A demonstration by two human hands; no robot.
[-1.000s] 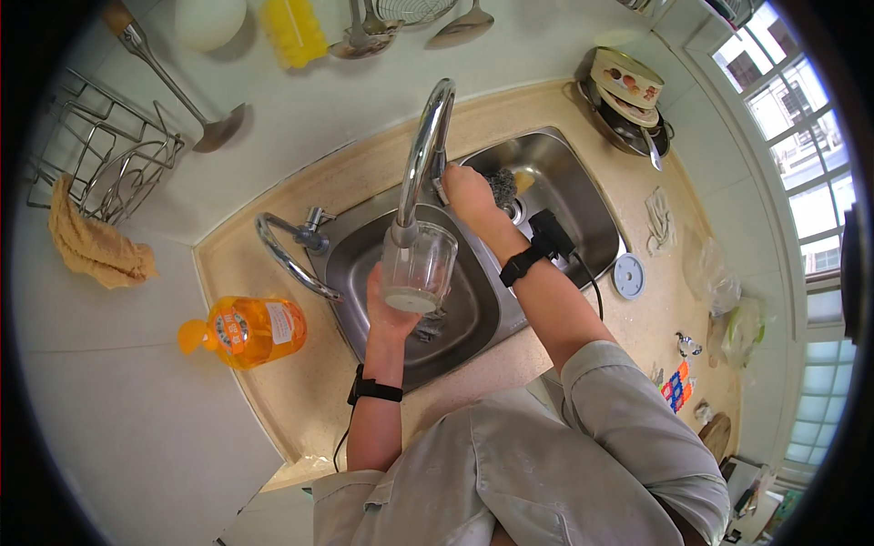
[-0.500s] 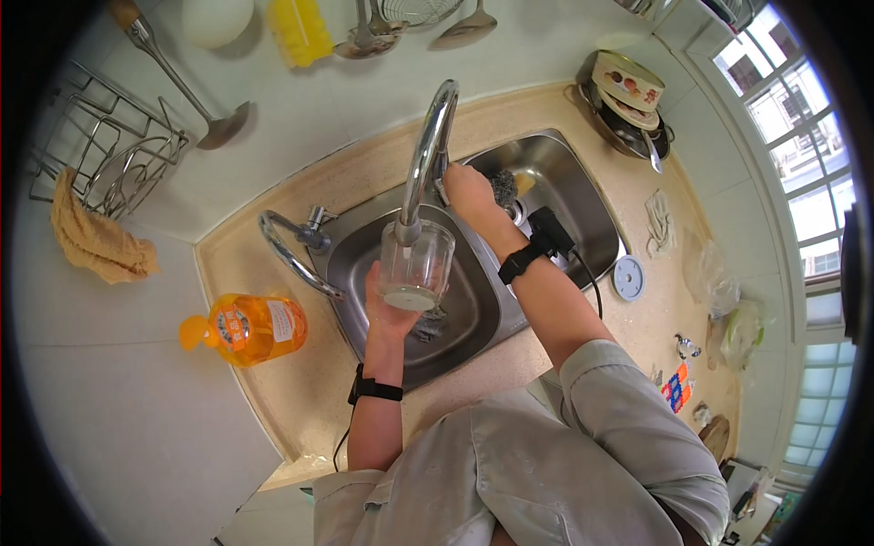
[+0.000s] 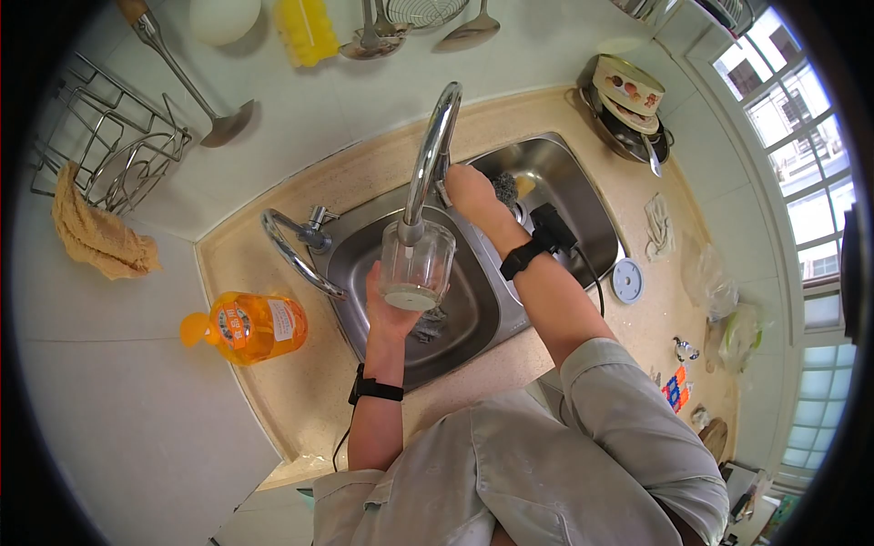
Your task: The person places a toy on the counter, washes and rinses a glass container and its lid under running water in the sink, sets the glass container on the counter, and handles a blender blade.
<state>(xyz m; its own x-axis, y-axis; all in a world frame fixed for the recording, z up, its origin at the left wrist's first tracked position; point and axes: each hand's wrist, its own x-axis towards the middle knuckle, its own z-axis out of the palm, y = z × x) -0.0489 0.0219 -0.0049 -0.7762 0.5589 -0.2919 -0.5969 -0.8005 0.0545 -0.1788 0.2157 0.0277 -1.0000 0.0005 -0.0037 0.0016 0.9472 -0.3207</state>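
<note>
A clear glass jar [image 3: 421, 273] is held by my left hand [image 3: 390, 308] over the left sink basin [image 3: 478, 314], with its mouth around the end of the tall chrome faucet [image 3: 430, 155]. My fingers wrap the jar's side and lower part. At the base of that faucet, my right hand [image 3: 471, 191] is closed around what looks like its handle, mostly hidden by the hand. A grey scrubbing pad [image 3: 428, 325] lies in the left basin below the jar. Behind my right hand, a dark steel-wool scrubber [image 3: 505, 188] sits in the right basin [image 3: 578, 200].
An orange dish soap bottle [image 3: 259, 328] lies left of the sink, near a smaller curved tap [image 3: 289, 250]. On the right counter are a round grey disc [image 3: 628, 280], a pan [image 3: 619, 136] with a tin on it, and plastic bags [image 3: 719, 291]. Utensils hang on the wall.
Both hands keep their places on the jar and at the faucet base. The view has shifted very slightly; nothing else visibly differs.
</note>
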